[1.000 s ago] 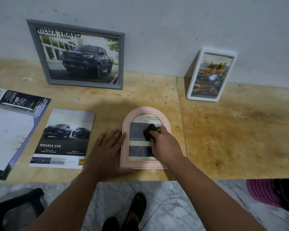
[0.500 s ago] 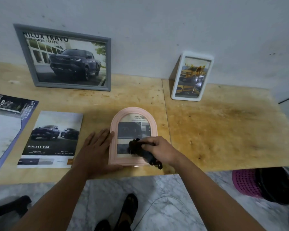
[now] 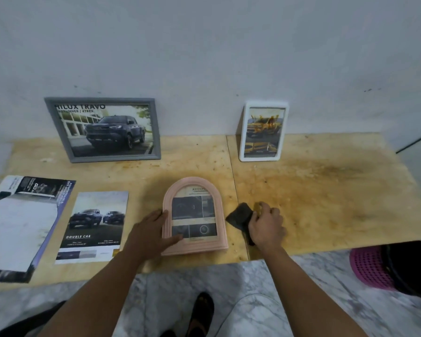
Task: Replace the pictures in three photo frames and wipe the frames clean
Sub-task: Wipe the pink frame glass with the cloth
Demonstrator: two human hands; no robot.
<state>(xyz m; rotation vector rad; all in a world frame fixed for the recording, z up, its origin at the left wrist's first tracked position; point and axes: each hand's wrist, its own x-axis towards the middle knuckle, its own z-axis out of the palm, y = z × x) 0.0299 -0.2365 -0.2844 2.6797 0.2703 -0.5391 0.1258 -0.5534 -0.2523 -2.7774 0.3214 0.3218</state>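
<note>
Right hand point(image 3: 266, 226) grips cloth point(image 3: 240, 216) beside pink frame point(image 3: 195, 245).

plywood table point(image 3: 326, 190), pink frame point(image 3: 195, 249), brochures point(image 3: 93, 227)

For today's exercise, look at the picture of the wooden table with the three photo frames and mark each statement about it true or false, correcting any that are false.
1. The pink arched photo frame lies flat on the wooden table. True.
2. The right hand presses the dark cloth on the pink frame's glass. False: hand and cloth are on the table, to the right of the frame.
3. The left hand rests on the pink frame's left edge. True.
4. The grey rectangular frame lies face down. False: it stands leaning against the wall, truck picture showing.
5. The white upright frame stands right of the grey one. True.
</note>
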